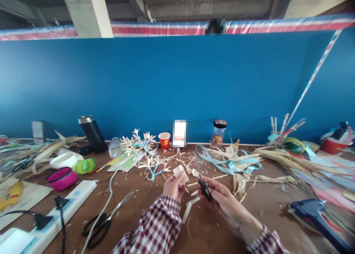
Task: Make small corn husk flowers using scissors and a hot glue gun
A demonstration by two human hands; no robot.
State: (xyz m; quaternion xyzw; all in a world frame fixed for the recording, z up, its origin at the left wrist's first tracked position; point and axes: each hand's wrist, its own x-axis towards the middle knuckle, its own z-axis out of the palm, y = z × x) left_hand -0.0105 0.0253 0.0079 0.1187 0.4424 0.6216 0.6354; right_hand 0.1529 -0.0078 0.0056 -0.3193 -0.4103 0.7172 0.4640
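Observation:
My left hand [172, 187] is closed on a small pale piece of dried husk [183, 174], pinched between thumb and fingers. Scissors with black handles [204, 188] are in my right hand [222, 198], their blades pointing away from me and to the right of the husk, apart from it. Scraps and cut strips [190, 209] of husk lie on the brown table [199, 232] between and around my hands. Just beyond the left hand is a husk flower stem [152, 170] wrapped in light blue, with a larger flower bunch [138, 145] behind it.
Larger scissors [102, 222] and a white power strip [65, 209] lie at left. A black flask [93, 134], red paper cup [164, 140] and black-lidded jar [219, 133] stand near the blue partition [166, 80]. Blue ribbon [222, 165] and a glue gun [316, 217] are at right.

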